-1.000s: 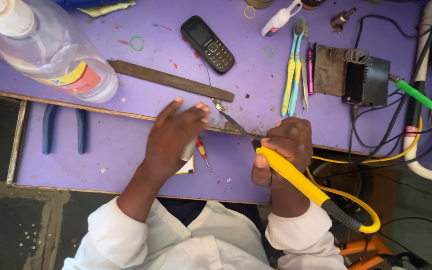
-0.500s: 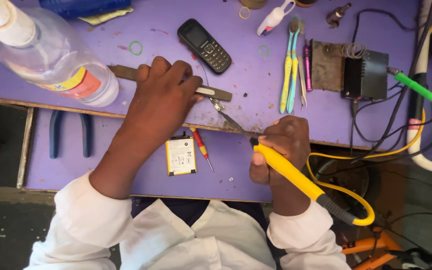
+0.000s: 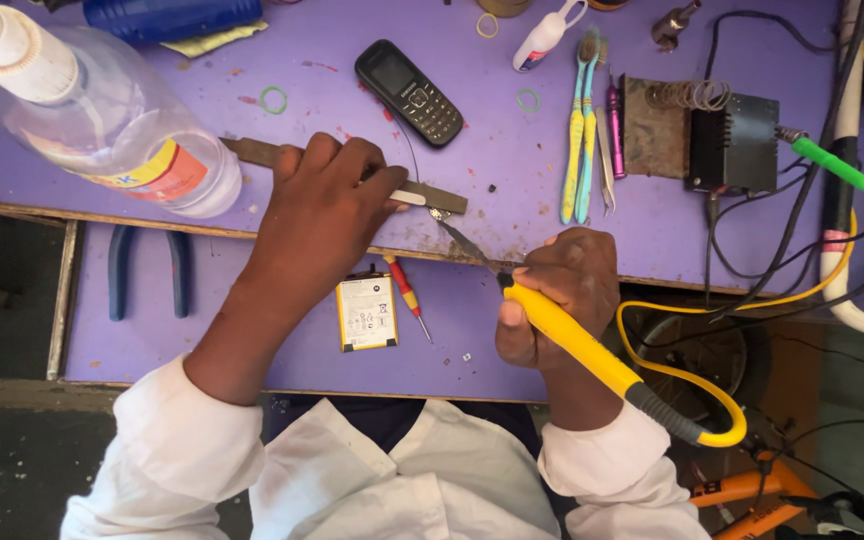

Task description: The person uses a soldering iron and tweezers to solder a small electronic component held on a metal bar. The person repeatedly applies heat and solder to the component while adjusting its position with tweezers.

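Meanwhile, the left hand (image 3: 327, 205) pressed down on a flat grey metal file (image 3: 352, 175), steadying it, while the right hand (image 3: 562, 295) gripped a yellow-handled soldering iron (image 3: 592, 355) pen-fashion, tip toward the file.

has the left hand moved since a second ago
Yes. The left hand has gone from the lower shelf, where the phone battery lies, up onto the metal file on the purple bench top, toward the black phone.

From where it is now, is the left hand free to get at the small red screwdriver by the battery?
Probably yes. The left hand lies on the flat metal bar, the red screwdriver just below it, uncovered beside the battery.
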### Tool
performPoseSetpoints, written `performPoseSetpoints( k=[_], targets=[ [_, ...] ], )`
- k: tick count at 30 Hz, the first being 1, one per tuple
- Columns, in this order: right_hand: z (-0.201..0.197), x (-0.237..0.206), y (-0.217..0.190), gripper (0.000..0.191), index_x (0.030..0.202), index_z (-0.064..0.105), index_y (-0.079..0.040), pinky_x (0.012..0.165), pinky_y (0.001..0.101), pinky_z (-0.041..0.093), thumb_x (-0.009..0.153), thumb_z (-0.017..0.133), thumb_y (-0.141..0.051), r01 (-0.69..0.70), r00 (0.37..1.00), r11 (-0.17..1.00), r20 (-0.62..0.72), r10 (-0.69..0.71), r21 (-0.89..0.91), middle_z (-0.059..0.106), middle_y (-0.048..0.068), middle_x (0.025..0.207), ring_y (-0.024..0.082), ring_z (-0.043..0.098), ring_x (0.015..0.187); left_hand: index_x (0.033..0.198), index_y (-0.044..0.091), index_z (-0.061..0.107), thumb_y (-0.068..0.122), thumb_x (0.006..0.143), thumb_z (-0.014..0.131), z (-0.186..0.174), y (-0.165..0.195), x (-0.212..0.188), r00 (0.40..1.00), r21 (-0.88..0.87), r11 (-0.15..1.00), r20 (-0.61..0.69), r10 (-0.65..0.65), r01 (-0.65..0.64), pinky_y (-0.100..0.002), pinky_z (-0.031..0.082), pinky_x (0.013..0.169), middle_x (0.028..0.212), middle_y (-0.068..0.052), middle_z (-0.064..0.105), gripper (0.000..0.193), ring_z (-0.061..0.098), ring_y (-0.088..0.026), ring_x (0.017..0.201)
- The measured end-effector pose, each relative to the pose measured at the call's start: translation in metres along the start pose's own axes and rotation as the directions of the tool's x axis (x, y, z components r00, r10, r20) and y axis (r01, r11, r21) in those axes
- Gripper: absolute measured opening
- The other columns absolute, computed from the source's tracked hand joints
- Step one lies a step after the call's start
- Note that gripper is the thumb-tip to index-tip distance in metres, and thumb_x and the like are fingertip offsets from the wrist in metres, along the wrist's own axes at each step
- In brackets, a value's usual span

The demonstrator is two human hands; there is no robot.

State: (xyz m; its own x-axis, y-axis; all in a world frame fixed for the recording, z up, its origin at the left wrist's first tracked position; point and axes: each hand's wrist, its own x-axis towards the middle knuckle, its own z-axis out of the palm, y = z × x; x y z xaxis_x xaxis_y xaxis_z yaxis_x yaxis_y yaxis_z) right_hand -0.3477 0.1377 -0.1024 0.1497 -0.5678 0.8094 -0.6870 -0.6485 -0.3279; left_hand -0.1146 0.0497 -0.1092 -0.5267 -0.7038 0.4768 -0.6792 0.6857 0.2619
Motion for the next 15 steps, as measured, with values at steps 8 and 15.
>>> performPoseSetpoints(
  k=[8, 15],
  targets=[
    [0.007, 0.001, -0.007, 0.029, 0.1, 0.055, -0.008, 0.079, 0.0409, 0.05, 0.102, 0.059, -0.037, -0.018, 1.0, 1.0, -0.018, 0.018, -0.003, 0.058, 0.008, 0.081, 0.029, 0.054, 0.081, 0.124, 0.013, 0.053, 0.03, 0.082, 0.099, -0.018, 0.003, -0.048, 0.815, -0.02, 0.974, -0.544, -0.2, 0.226, -0.038, 0.04, 0.089, 0.113, -0.003, 0.051, 0.065, 0.05, -0.022, 0.103],
    [0.021, -0.005, -0.016, 0.029, 0.101, 0.054, -0.007, 0.079, 0.0409, 0.048, 0.104, 0.058, -0.036, 0.007, 1.0, 1.0, -0.03, -0.008, -0.008, 0.058, 0.007, 0.08, 0.026, 0.053, 0.079, 0.157, 0.002, 0.03, 0.025, 0.091, 0.098, -0.031, -0.055, -0.09, 0.631, -0.133, 0.845, -0.608, -0.482, 0.518, -0.035, 0.042, 0.104, 0.144, -0.014, 0.047, 0.097, 0.045, -0.025, 0.122]
  ],
)
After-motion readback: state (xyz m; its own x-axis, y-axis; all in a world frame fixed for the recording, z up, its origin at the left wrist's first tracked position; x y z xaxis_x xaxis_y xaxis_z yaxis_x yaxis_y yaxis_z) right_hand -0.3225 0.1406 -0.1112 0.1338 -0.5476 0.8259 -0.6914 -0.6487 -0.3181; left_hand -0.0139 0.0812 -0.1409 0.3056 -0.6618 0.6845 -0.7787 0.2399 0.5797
